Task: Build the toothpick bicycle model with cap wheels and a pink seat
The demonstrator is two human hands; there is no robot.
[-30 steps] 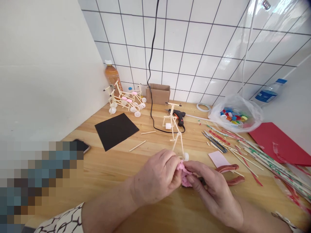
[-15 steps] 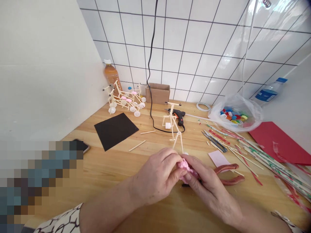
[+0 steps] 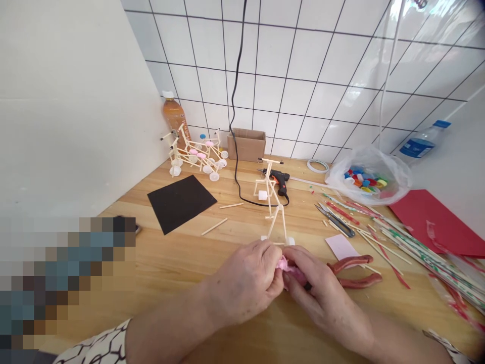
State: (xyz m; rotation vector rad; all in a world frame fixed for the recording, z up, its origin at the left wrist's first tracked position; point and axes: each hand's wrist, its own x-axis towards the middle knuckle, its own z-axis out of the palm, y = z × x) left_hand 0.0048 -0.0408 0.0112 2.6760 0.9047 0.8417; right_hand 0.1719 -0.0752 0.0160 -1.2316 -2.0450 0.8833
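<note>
The left hand is curled, its thumb and forefinger pinched closed on a crumpled, soft-looking pink piece. The right hand grips the same piece from the other side, thumb beneath the fingers, with only a narrow gap taken up by the piece. I cannot tell its material; the fingers cover much of it.

Just beyond the fingertips stands a pale wooden-stick frame with white round wheels; contact cannot be confirmed. Right of the right fingers lie red-brown-handled pliers, their head hidden. Farther beyond the fingers sits a black glue gun.
</note>
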